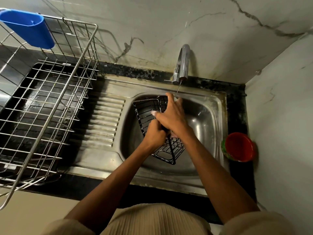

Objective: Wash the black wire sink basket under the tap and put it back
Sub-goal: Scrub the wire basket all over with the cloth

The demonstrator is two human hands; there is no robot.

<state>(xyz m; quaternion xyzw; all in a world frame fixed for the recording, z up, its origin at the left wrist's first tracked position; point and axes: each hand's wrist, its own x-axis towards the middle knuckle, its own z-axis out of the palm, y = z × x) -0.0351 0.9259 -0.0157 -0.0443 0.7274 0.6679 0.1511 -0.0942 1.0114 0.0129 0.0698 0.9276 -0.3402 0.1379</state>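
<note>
The black wire sink basket [145,114] hangs tilted inside the steel sink bowl [208,119], its open side facing left. My left hand [155,134] grips the basket's rim near the middle, fingers curled round the wire. My right hand [171,116] lies over the basket's upper right side with straight fingers touching the wires. The chrome tap [182,63] stands at the back of the sink, and a thin stream of water falls from its spout onto my right hand's fingertips. The middle of the basket is hidden behind both hands.
A large steel wire dish rack [50,106] with a blue plastic cup holder [28,28] fills the counter left of the ribbed drainboard [103,121]. A red and green tub [238,147] sits right of the sink against the marble wall.
</note>
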